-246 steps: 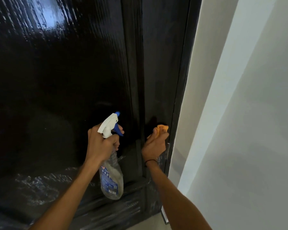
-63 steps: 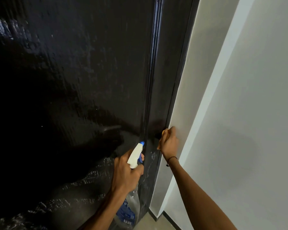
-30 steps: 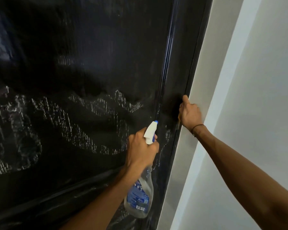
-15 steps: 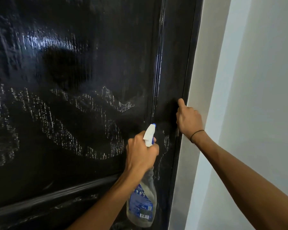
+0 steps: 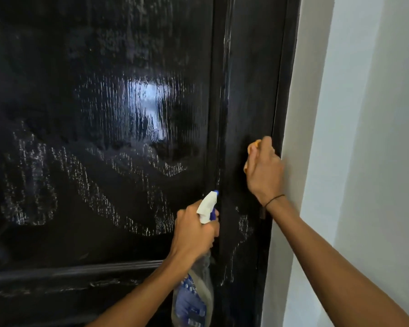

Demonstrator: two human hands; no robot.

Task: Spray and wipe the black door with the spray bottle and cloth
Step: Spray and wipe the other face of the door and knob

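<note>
Black door (image 5: 104, 114) is filling the left two-thirds of the frame, glossy, textured grain, bright reflection sitting upper centre. Whitish streaky residue is running in arcs across the middle and lower left, more streaks low down on the right stile. Vertical moulding groove is running top to bottom right of centre; a horizontal rail is crossing the lower left. Dark door frame (image 5: 286, 79) is edging the door on the right, angled slightly. White wall (image 5: 376, 114) is taking up the right third, plain, with a lighter jamb strip butting against the frame.

Right hand (image 5: 263, 171) is pressing on the narrow stile between groove and frame, right of centre, fingers curled around the orange cloth (image 5: 252, 148). Only a sliver of cloth is showing at the top and left of the fingers, and it is touching the door. Knuckles are sitting just beside the frame edge. Thin dark band (image 5: 274, 199) is circling the wrist.

Left hand (image 5: 194, 232) is gripping the neck of the spray bottle (image 5: 191, 300), lower centre, fingers wrapped tight below the white trigger head (image 5: 207, 205). Blue nozzle tip is pointing up toward the groove, close to the door; contact cannot be told. Clear bottle body with blue label is hanging down to the bottom edge.

Hands are well apart, right one higher. Both forearms are entering from the bottom edge.
</note>
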